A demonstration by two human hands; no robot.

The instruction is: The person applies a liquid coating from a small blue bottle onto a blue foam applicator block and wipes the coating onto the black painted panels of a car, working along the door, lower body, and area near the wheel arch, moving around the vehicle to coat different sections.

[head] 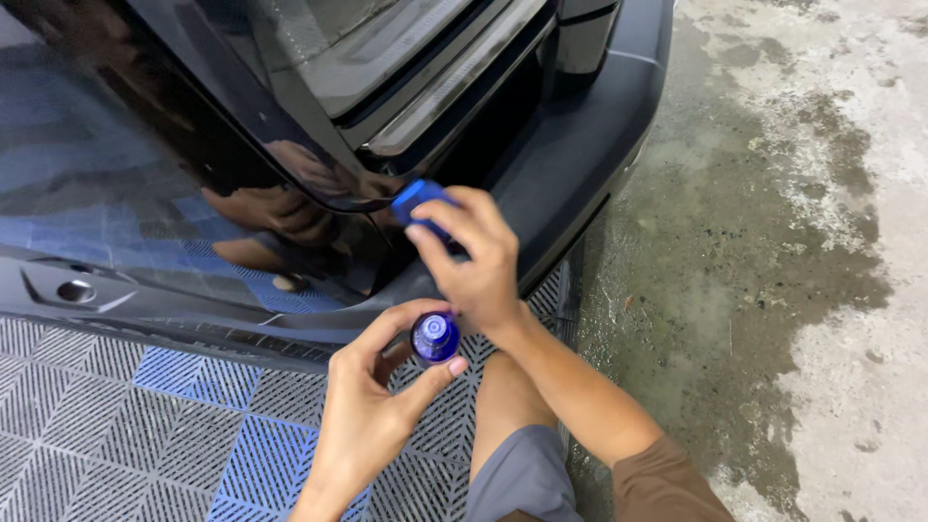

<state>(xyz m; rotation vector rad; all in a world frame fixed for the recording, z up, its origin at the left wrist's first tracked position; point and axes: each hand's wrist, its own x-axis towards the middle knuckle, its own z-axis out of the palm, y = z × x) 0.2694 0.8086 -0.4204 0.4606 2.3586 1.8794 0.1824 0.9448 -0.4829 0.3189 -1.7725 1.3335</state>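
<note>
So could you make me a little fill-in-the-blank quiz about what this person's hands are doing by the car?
1. The left hand holds a small ____ bottle.
2. The right hand presses a blue pad against the glossy ____ car body.
3. The floor tiles are grey and ____.

Missing words: blue; black; blue

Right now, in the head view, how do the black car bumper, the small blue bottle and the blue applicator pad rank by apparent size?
1. black car bumper, by far the largest.
2 and 3. small blue bottle and blue applicator pad: too alike to rank, since fingers hide part of each.
</note>
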